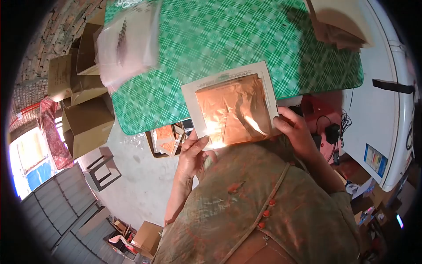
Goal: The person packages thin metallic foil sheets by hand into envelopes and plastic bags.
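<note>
In front of my body I hold a white card (191,98) with a stack of shiny copper-coloured foil (233,110) lying on it. Small print runs along the card's far edge, and the creased foil reflects bright light near its lower left. My left hand (193,152) pinches the lower left corner, thumb on top. At the right edge, my right hand (291,125) grips the card between thumb and fingers. The far part of the card overlaps the green checked tablecloth (211,39) in this view.
Clear plastic bags (129,46) lie on the table's left end, and brown paper-like sheets (340,26) at its far right. Open cardboard boxes (88,119) stand to the left. A box with orange foil pieces (166,138) sits below the table edge. A white appliance (380,110) is at right.
</note>
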`<control>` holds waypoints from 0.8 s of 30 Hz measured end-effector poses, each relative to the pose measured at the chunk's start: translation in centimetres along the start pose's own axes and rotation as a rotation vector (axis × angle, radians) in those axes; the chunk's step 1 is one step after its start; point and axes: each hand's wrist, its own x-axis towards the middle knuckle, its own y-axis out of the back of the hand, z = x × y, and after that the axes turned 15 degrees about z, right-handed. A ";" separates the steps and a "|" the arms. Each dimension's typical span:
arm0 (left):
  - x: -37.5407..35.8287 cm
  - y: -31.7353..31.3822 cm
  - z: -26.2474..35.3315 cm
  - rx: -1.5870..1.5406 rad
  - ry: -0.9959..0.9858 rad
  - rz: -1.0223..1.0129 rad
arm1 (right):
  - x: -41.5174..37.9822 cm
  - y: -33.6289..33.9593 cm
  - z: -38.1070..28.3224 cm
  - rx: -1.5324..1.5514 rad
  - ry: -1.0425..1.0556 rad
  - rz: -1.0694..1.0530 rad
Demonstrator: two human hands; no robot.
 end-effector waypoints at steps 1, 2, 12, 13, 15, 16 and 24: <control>-0.1 -0.1 0.1 -0.004 -0.007 -0.023 | -0.2 0.0 0.0 -0.006 -0.014 0.012; -0.3 -0.2 0.1 -0.008 -0.015 -0.047 | -0.3 0.0 0.2 0.001 -0.044 0.012; -1.4 1.7 -1.1 0.077 0.112 -0.036 | -1.6 1.1 3.1 -0.219 0.126 0.059; -1.5 2.2 -1.1 0.137 0.088 -0.041 | -1.8 1.1 3.5 -0.251 0.179 0.078; -1.8 2.6 -0.4 0.255 0.038 -0.048 | -2.1 0.8 3.4 -0.371 0.218 0.112; -1.9 2.7 -0.1 0.266 0.023 -0.090 | -2.2 0.6 3.3 -0.430 0.239 0.127; -3.1 1.0 0.4 0.107 -0.042 -0.159 | -2.1 0.7 2.0 -0.639 0.299 0.061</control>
